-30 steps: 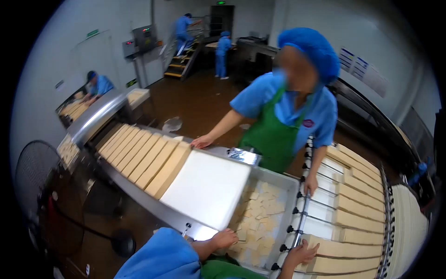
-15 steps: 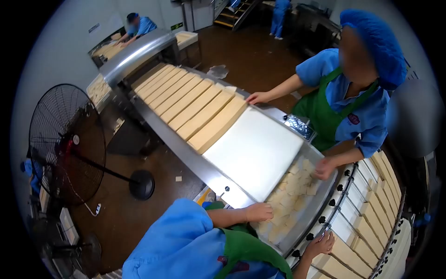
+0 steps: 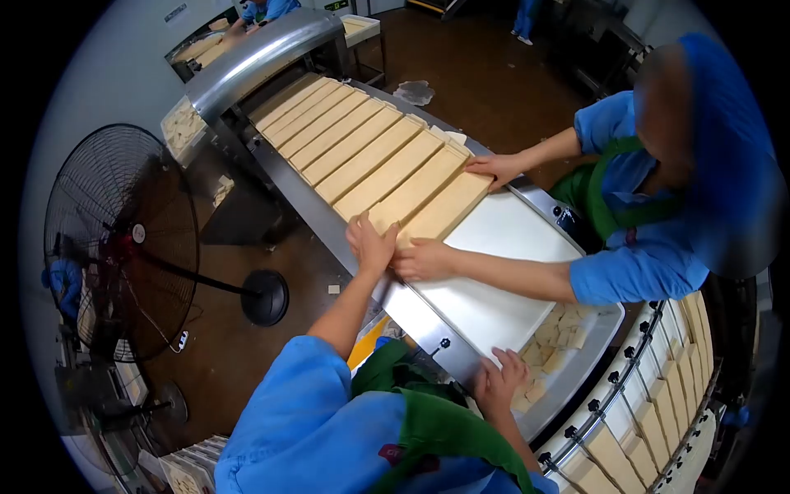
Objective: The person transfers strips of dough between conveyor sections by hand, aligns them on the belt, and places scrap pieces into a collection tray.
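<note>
My left hand (image 3: 370, 244) is at the near end of a long pale-yellow dough strip (image 3: 403, 179), its fingers and thumb around the end. Beside it, a co-worker's hand (image 3: 424, 259) grips the near end of the frontmost strip (image 3: 444, 210). The co-worker's other hand (image 3: 494, 167) is at that strip's far end. My right hand (image 3: 502, 380), fingers spread and holding nothing, is over the near edge of a metal tray (image 3: 605, 325) of thin pale scraps (image 3: 559, 336). A white belt (image 3: 502, 251) lies between the strips and the tray.
More strips lie in a row back to a curved metal hood (image 3: 255, 58). At right, a curved conveyor (image 3: 650, 412) with black knobs carries other strips. A floor fan (image 3: 123, 239) stands at left. The co-worker (image 3: 634, 181) stands across the belt.
My left hand has gone from the tray's edge up to the strips. My right hand has moved from the curved conveyor to the tray. The co-worker's hand left the tray for the frontmost strip.
</note>
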Demonstrator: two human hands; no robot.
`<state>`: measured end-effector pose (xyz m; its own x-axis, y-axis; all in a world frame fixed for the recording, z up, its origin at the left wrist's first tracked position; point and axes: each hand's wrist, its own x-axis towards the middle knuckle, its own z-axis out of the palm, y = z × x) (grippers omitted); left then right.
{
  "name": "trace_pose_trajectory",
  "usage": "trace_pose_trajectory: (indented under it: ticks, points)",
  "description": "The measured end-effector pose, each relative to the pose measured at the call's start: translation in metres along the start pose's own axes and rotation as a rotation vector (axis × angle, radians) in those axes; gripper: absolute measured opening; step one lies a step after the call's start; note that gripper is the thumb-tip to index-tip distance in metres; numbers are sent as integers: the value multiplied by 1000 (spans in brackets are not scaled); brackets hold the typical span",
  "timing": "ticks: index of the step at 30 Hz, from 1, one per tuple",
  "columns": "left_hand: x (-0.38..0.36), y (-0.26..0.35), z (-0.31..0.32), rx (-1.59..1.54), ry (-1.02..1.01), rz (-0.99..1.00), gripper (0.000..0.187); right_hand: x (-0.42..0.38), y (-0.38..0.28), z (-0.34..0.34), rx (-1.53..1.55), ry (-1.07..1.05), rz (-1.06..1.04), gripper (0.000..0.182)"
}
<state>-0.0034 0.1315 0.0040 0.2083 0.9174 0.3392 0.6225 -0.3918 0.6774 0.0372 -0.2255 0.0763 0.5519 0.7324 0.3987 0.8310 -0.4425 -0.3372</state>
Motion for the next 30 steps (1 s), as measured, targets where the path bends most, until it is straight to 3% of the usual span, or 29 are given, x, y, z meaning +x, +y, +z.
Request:
trace_pose_trajectory:
  ticks: [2,6,11,16,17,19,20,22,25,30]
  points:
    - [27,-1,4,142,-371,-221,79,36,-18,12,9,6,-42,27]
    - [49,7,16,314,-585,-214,82,101,-30,36,22,44,-100,31]
    - [41,12,27,265,-459,-212,81,169,-21,73,13,21,-60,29]
    - [39,11,34,203,-395,-257,77,242,-1,152,12,-39,-42,31]
    - [39,10,34,202,-429,-256,78,257,4,171,-5,-56,-9,33]
    - [41,3,25,186,-454,-199,80,294,11,205,-90,-181,153,56]
    - [42,-2,19,174,-477,-154,82,316,12,215,-94,-171,162,56]
    - [43,-18,1,141,-505,-134,85,357,12,230,-59,-325,472,67]
    - [41,-30,-24,116,-568,-144,86,403,20,250,-110,-420,563,75]
    - [47,-29,-26,16,-693,-85,83,422,14,266,-99,-443,555,73]
